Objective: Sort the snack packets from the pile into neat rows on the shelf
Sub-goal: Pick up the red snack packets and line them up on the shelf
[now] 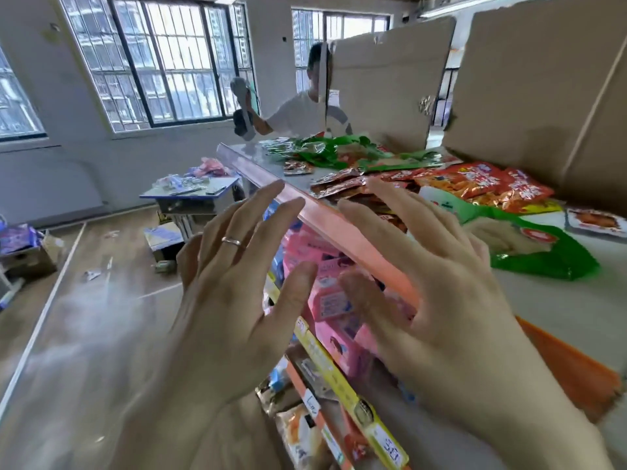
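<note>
Both my hands are raised in front of the shelf with fingers spread and nothing in them. My left hand (234, 286), with a ring on one finger, hovers left of the top shelf's clear front rail (258, 171). My right hand (431, 283) reaches over that rail toward the pile of snack packets. The pile lies on the top shelf (559, 300): red and orange packets (475, 184) in the middle, green packets (325, 150) at the far end, and a big green bag (556, 256) near my right hand. Pink packets (332, 300) fill the shelf below.
Tall cardboard sheets (529, 96) stand behind the pile. Another person (298, 110) stands beyond the shelf's far end. A small desk (193, 195) with clutter and cardboard boxes (163, 239) sit on the wooden floor at left. Lower shelves hold more packets (302, 432).
</note>
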A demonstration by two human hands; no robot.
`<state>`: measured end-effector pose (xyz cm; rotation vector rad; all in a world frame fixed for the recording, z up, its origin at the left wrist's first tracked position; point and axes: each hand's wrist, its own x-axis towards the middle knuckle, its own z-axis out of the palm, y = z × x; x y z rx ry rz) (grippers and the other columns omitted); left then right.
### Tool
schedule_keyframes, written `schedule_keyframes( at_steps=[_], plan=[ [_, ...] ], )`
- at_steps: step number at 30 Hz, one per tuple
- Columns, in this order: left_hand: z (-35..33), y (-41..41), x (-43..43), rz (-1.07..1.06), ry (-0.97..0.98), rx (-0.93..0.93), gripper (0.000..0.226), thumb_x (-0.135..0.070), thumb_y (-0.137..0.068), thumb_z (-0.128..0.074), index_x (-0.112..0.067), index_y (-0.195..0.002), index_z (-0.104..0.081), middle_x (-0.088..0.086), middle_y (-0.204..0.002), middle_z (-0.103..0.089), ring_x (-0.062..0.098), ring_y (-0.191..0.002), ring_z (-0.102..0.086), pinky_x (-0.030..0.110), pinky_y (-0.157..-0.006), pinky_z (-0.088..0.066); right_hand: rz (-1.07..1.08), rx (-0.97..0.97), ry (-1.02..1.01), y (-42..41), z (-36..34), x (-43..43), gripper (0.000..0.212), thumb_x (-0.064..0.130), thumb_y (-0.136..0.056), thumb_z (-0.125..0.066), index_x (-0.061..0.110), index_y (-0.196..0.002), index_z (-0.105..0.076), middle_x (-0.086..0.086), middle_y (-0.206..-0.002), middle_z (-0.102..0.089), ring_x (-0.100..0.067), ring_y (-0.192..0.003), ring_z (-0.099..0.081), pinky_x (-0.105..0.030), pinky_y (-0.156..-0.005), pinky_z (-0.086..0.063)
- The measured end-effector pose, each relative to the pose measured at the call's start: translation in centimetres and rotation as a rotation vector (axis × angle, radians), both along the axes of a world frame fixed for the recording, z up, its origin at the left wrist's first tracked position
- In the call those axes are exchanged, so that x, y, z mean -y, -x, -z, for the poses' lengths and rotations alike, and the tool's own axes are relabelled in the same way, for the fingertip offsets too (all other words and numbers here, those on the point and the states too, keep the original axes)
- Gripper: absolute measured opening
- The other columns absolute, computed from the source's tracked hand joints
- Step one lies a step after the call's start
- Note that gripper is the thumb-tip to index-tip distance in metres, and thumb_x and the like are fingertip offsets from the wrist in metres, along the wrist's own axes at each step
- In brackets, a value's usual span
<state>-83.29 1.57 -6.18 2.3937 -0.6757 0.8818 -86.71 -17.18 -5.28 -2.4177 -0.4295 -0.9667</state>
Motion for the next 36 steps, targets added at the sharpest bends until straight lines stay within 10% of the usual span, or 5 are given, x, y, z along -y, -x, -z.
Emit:
schedule_keyframes(
  at_steps=[4, 12, 18, 28, 36],
  plan=[
    [0.3, -3.3, -2.8, 0.006, -0.021, 0.018, 0.055, -0.054, -0.095, -0.034, -0.038, -0.147, -0.039, -0.020, -0.159, -0.022, 0.006, -0.146, -0.018, 0.032, -0.115, -0.012, 0.118, -0.042, 0.011, -1.5, -0.2, -2.5, 0.056, 0.053, -0.088, -0.046, 0.043, -0.143, -0.042, 0.018, -0.158, -0.026, -0.005, -0.145, -0.018, -0.036, -0.111, -0.013],
    [1.6, -11.0, -10.3, 0.070, -0.059, 0.044, 0.053, -0.051, -0.097, -0.038, -0.030, -0.146, -0.044, -0.012, -0.159, -0.027, 0.015, -0.145, -0.025, 0.045, -0.116, -0.021, 0.169, -0.036, 0.000, -7.8, 0.2, -9.6, 0.055, 0.053, -0.092, -0.047, 0.039, -0.145, -0.041, 0.015, -0.160, -0.023, -0.006, -0.147, -0.017, -0.047, -0.119, -0.016],
    [1.6, -16.5, -15.2, 0.118, -0.101, 0.055, 0.055, -0.053, -0.096, -0.034, -0.031, -0.145, -0.044, -0.009, -0.159, -0.028, 0.018, -0.145, -0.026, 0.050, -0.114, -0.022, 0.258, -0.053, 0.025, -12.4, 1.4, -14.6, 0.058, 0.057, -0.092, -0.045, 0.039, -0.147, -0.038, 0.017, -0.161, -0.019, 0.004, -0.142, -0.009, -0.031, -0.115, -0.006],
    [2.3, -23.4, -18.5, 0.232, -0.147, 0.167, 0.057, -0.053, -0.098, -0.032, -0.023, -0.145, -0.046, -0.002, -0.160, -0.028, 0.023, -0.145, -0.028, 0.053, -0.113, -0.021, 0.514, -0.130, 0.084, -16.0, 2.6, -19.3, 0.065, 0.059, -0.091, -0.042, 0.036, -0.151, -0.030, 0.013, -0.164, -0.007, -0.010, -0.150, -0.003, -0.058, -0.118, -0.008],
    [3.3, -27.9, -16.6, 0.323, -0.145, 0.115, 0.055, -0.053, -0.097, -0.036, -0.024, -0.143, -0.045, -0.003, -0.159, -0.030, 0.022, -0.143, -0.030, 0.050, -0.112, -0.022, 0.620, -0.156, 0.099, -17.6, 2.3, -19.2, 0.067, 0.061, -0.091, -0.037, 0.037, -0.152, -0.027, 0.014, -0.163, -0.008, -0.006, -0.150, -0.003, -0.054, -0.118, -0.011]
  ],
)
